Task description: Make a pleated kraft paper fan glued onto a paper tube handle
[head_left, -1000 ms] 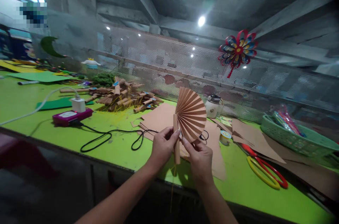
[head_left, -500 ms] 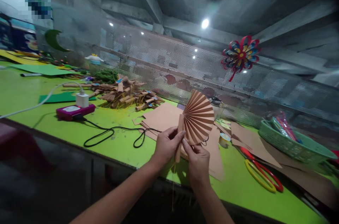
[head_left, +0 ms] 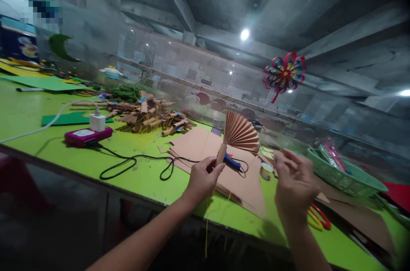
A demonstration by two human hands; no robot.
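My left hand (head_left: pixel 205 179) is closed around the rolled handle of a pleated brown paper fan (head_left: pixel 241 134). The fan's folds spread to the upper right, and a yellow string hangs below the hand. My right hand (head_left: pixel 296 187) is off the fan, raised to its right with loosely curled fingers, somewhat blurred; nothing shows in it. Behind the fan a blue glue gun (head_left: pixel 232 161) lies on brown paper sheets (head_left: pixel 195 147). Partly hidden behind my right wrist are scissors (head_left: pixel 320 217) with red and yellow handles.
A purple power strip (head_left: pixel 88 135) with a white plug and black cable lies left. Several rolled brown paper pieces (head_left: pixel 150 113) are piled at the back. A thread spool (head_left: pixel 266 170) and green basket (head_left: pixel 349 173) stand right, before a perforated metal screen (head_left: pixel 192 79).
My right hand has let go of the fan and moved right. The fan has tilted clockwise in my left hand, uncovering the blue glue gun. The view has shifted slightly.
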